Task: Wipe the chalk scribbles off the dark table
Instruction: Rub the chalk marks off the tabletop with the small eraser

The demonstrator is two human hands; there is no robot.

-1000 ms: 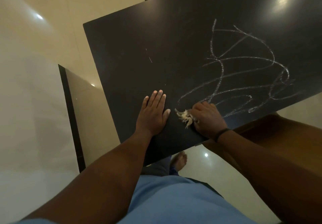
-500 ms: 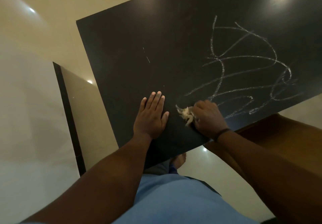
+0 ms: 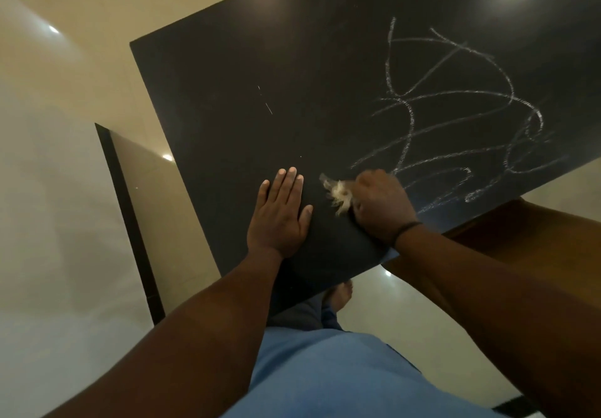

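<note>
The dark table (image 3: pixel 260 69) fills the upper middle of the head view. White chalk scribbles (image 3: pixel 455 118) loop over its right half, down to the near edge. My right hand (image 3: pixel 380 204) is closed around a pale frayed rag (image 3: pixel 338 191) and presses it on the table at the left end of the scribbles. Beside it to the left, my left hand (image 3: pixel 279 214) lies flat on the tabletop, fingers together and holding nothing. Two short faint chalk marks (image 3: pixel 265 100) sit further up on the left half.
A brown wooden chair or bench (image 3: pixel 536 232) stands under the table's near right edge. Glossy beige floor tiles (image 3: pixel 65 190) surround the table, with a dark strip (image 3: pixel 130 219) on the left. My bare foot (image 3: pixel 338 294) shows below the near edge.
My right hand has shifted the rag a little up and right into the lower-left chalk lines, and that end of the scribble looks fainter. The left hand stays flat.
</note>
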